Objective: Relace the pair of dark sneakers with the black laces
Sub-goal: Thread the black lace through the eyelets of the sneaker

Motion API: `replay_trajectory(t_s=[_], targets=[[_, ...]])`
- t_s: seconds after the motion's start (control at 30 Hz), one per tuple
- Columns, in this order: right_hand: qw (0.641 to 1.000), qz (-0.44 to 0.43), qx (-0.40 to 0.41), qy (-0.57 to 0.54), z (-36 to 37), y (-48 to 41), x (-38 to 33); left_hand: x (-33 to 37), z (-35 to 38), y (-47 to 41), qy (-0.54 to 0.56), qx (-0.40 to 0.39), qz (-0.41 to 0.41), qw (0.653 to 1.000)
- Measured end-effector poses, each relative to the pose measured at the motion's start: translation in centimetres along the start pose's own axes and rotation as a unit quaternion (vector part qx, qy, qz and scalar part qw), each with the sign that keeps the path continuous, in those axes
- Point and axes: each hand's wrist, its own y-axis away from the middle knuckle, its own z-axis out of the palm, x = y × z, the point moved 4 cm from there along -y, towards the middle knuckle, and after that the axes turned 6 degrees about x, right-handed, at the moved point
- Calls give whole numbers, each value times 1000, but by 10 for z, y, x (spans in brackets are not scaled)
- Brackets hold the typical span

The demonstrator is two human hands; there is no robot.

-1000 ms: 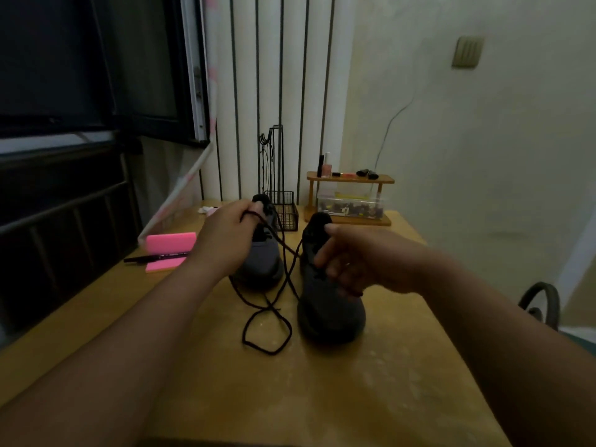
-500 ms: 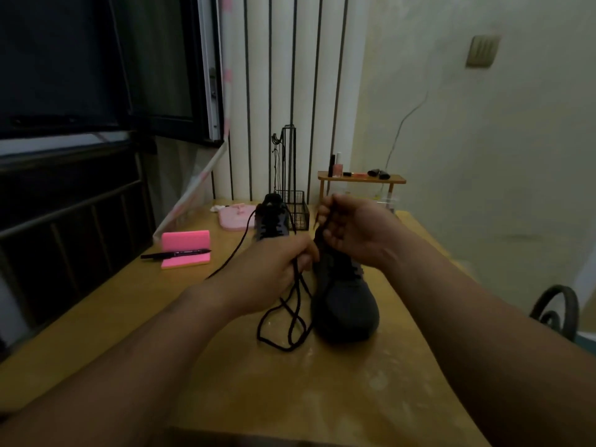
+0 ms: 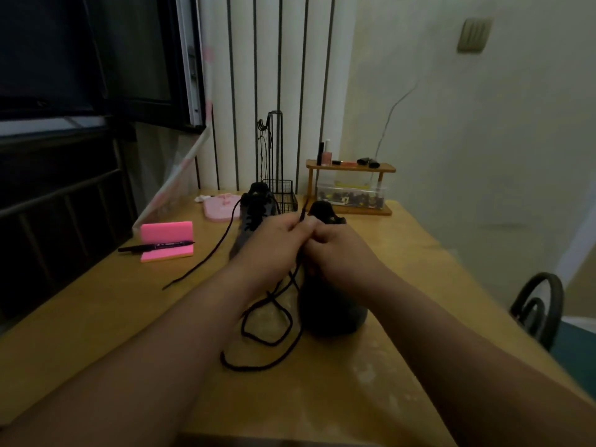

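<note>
1 pink block (image 3: 167,229) sits at the left of the table (image 3: 403,285), with a black marker (image 3: 156,246) lying against it. A loose lace (image 3: 206,259) trails leftward from the far sneaker (image 3: 254,204). The left hand (image 3: 274,246) and right hand (image 3: 338,253) meet above the near sneaker (image 3: 332,311). Both have curled fingers and pinch a second lace (image 3: 303,213), whose tip pokes up between them (its slack loops on the table beside that shoe). A wooden shelf (image 3: 351,169) stands behind.
</note>
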Motion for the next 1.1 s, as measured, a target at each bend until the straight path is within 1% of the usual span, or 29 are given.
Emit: replay_trajectory(t_s=[0.1, 0.17, 0.2, 0.23, 0.27, 0.3, 0.33, 0.4, 0.47, 0.5, 0.57, 0.63, 0.73, 0.83, 0.97, 1.1], targets=[[1000, 9, 7, -22, -4, 0, 2, -8, 0, -6, 88, 82, -18, 993], [998, 26, 49, -38, -19, -5, 8, -17, -5, -11, 147, 121, -46, 981], [996, 28, 87, -14, -29, -8, 12, -23, -7, -14, 141, 126, -53, 981], [992, 22, 124, 23, -39, -13, 19, -29, -9, -16, 105, 129, -58, 984], [987, 13, 148, 53, -46, -16, 25, -37, -9, -18, 55, 128, -60, 988], [986, 4, 150, 72, -49, -19, 31, -43, -8, -19, 14, 122, -65, 990], [988, -4, 133, 83, -48, -20, 36, -49, -4, -20, -7, 113, -74, 991], [992, -25, 72, 105, -41, -25, 42, -56, 6, -19, -38, 100, -73, 992], [987, -54, 21, 148, -32, -31, 42, -56, 11, -19, -94, 94, -35, 990], [982, -69, 15, 174, -29, -34, 41, -56, 12, -20, -108, 96, -13, 989], [975, -84, 36, 203, -27, -39, 43, -57, 10, -21, -109, 101, 23, 989], [975, -88, 56, 198, -27, -39, 50, -58, 6, -21, -107, 101, 53, 988], [979, -87, 50, 177, -27, -37, 61, -62, 2, -19, -115, 105, 79, 985], [980, -87, 46, 172, -29, -38, 64, -65, 3, -17, -117, 110, 72, 984], [978, -92, 65, 177, -26, -36, 65, -66, 4, -17, -139, 109, 59, 983], [978, -101, 72, 167, -25, -34, 65, -66, 2, -17, -136, 109, 68, 982]])
